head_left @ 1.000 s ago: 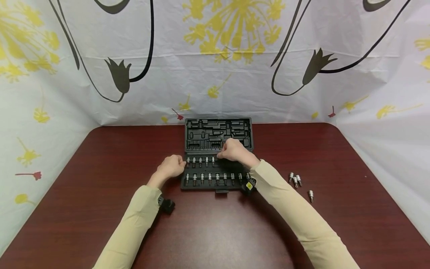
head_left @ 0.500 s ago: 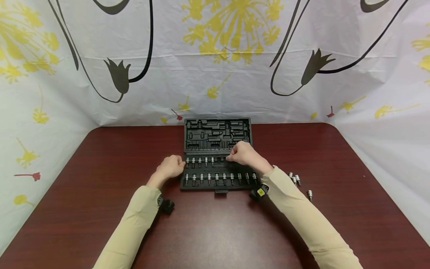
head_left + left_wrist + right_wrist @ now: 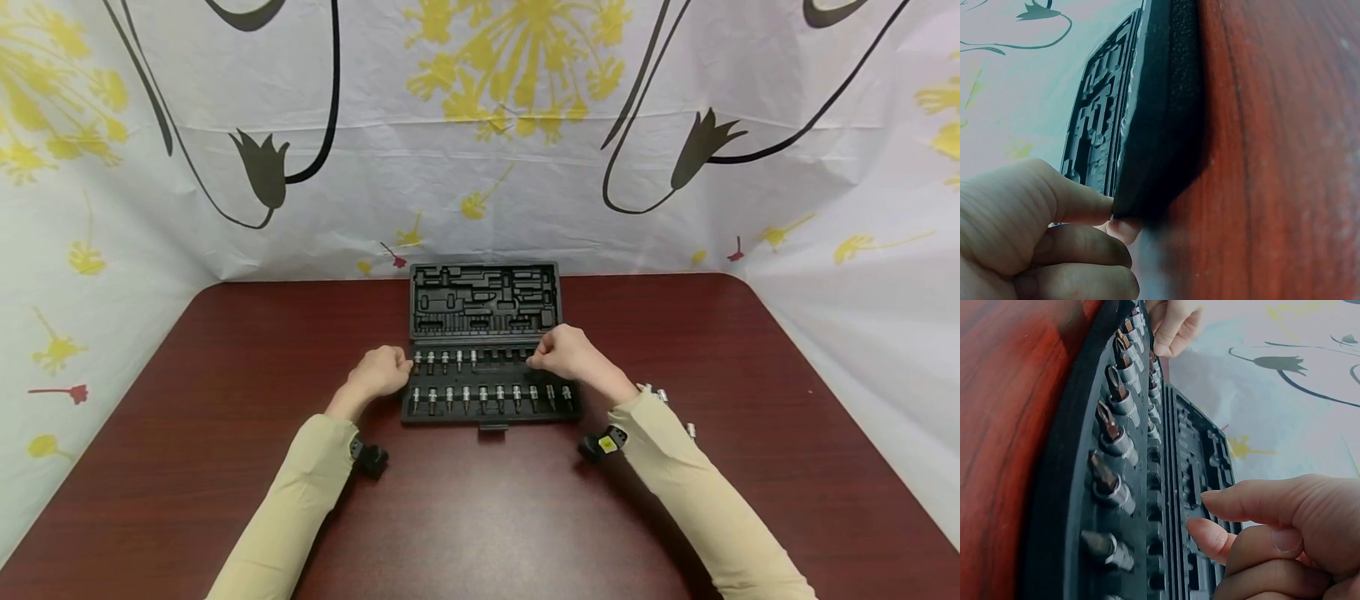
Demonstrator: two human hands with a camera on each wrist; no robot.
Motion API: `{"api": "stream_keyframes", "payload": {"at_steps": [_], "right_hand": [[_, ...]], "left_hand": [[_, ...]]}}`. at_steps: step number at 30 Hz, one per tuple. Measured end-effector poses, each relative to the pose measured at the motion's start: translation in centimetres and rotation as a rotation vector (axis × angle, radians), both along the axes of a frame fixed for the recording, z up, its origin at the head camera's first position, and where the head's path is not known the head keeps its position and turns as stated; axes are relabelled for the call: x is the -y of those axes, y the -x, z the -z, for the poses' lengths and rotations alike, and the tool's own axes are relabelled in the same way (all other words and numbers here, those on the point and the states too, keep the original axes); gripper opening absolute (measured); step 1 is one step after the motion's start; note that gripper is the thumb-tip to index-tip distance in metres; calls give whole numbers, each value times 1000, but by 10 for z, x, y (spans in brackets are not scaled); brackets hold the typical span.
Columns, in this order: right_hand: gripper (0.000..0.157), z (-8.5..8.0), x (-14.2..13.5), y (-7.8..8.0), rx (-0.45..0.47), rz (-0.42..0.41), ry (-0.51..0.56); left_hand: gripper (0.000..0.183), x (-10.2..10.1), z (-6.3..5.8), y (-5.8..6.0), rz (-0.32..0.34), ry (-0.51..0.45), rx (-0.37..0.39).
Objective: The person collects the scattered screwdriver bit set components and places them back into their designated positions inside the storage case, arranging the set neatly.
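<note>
Nearest, at the bottom of the head view, two pale yellow cloth sleeves run in from the lower left and lower right, each with a small black wrist camera below the cuff. Dark red-brown wood-grain tabletop under them. Right of centre, short silver metal bit sockets lie loose, partly hidden by the right sleeve. Mid-frame: open black plastic tool case, front row holding ten silver bit sockets. Right wrist view adds their dark and coppery tips, pointing out of the silver collars; head view too small for that. Left hand at the case's left edge; only the left wrist view shows the thumb and a finger pinching that edge. Right hand over the right end of the back row, fingers bent, thumb and forefinger slightly parted; that narrow gap is clear only in the right wrist view. Back row: five sockets at left. Behind, the raised black moulded lid, then white cloth with yellow and grey flowers across the top.
</note>
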State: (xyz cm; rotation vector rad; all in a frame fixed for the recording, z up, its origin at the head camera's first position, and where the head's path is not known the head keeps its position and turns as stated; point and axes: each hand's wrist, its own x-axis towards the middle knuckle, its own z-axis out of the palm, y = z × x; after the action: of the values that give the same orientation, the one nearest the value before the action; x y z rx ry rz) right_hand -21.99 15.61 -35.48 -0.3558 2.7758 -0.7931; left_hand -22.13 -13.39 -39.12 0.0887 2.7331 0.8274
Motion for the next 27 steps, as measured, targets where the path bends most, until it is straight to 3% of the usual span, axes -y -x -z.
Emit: {"api": "stream_keyframes", "payload": {"at_steps": [8, 27], "right_hand": [[19, 4, -20, -11, -9, 23, 2], [16, 6, -66, -33, -46, 61, -28]], "left_hand": [[35, 0, 2, 0, 6, 3, -15], [34, 1, 4, 1, 14, 14, -31]]}}
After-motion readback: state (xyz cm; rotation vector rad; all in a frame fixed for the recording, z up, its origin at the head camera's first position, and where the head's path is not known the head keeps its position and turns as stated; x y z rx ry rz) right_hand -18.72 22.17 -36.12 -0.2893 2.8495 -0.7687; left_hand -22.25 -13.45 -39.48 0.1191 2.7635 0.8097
